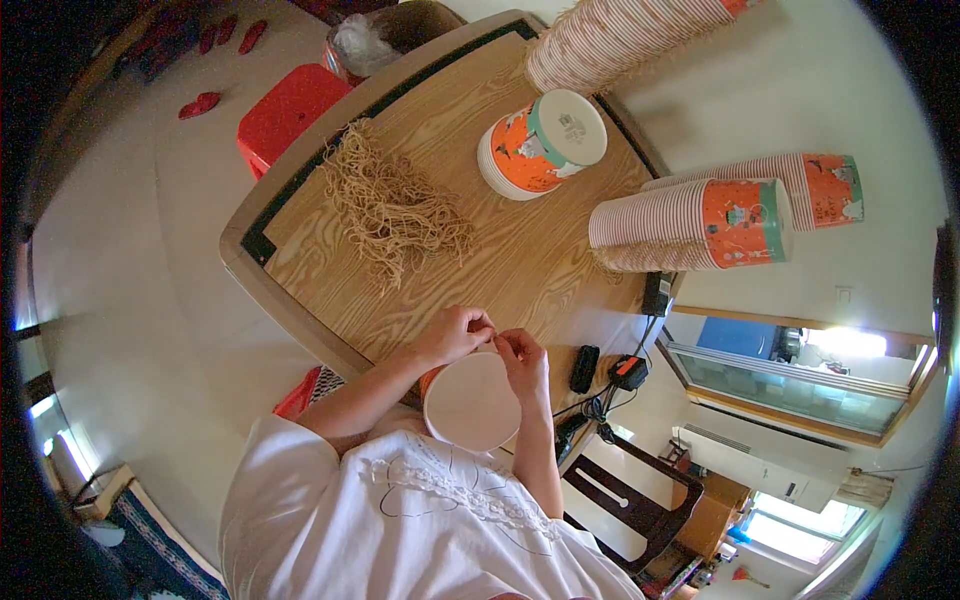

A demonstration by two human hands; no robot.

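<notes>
A paper tub, its round white face toward me and a bit of orange side showing, rests at my lap by the table edge. Over its far rim my left hand and my right hand meet, fingertips pinched together. Whatever lies between the fingertips is too small to make out. Beyond them is a loose heap of brown twine on the wooden table. A short stack of orange and green tubs stands upside down near the table's far side.
Long nested tub stacks lie at the right, with another stack at the far edge; brown strands hang along them. Black adapters and cords sit on the right. A red stool and a bin stand beyond the table, a dark chair at right.
</notes>
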